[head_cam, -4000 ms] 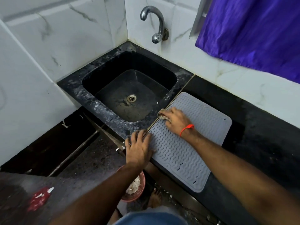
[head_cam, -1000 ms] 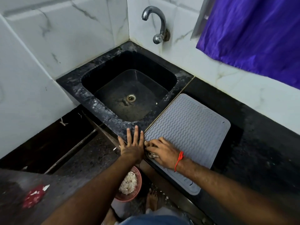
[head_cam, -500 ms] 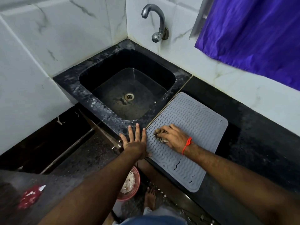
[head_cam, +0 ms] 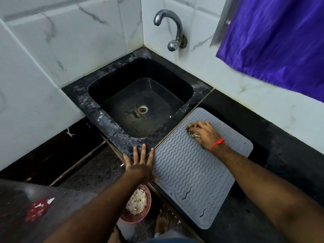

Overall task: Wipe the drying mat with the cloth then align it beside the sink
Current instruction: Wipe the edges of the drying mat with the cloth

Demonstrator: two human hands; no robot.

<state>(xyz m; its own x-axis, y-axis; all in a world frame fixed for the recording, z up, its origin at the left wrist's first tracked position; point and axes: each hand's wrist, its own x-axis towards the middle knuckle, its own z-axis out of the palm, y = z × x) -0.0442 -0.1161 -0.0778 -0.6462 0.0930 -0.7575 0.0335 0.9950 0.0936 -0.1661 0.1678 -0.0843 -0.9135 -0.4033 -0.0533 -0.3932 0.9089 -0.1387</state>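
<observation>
From the head camera, the only view supplied, we record a grey rectangular silicone drying mat with a wavy ribbed surface (head_cam: 196, 165) lying flat on the black stone countertop (head_cam: 284, 155), occupying the frame from centre toward five o'clock. Its long edge runs just beside the seam that borders the black square sink basin (head_cam: 140, 106), which sits at about eleven o'clock from the mat; we judge this placement already close to the alignment the task requires, though the mat looks slightly skewed to the seam. The right hand (head_cam: 203, 134), wearing a red thread at the wrist, is curled around a small crumpled pale cloth (head_cam: 192, 133) and presses it onto the far portion of the mat, toward the one o'clock corner; the bunched hold appears intended to concentrate pressure on the ribs. The left hand (head_cam: 140, 163) lies flat with fingers straight and spread, its palm at the mat's near sink-side edge and its fingertips on the sink rim; we judge it is there to keep the mat from sliding under the wiping stroke. The two hands are well apart. A curved chrome tap (head_cam: 171, 30) projects from the white tiled wall at twelve o'clock, and a purple curtain (head_cam: 273, 41) hangs at two o'clock. We assess wiping as in progress, with final alignment not yet done.
</observation>
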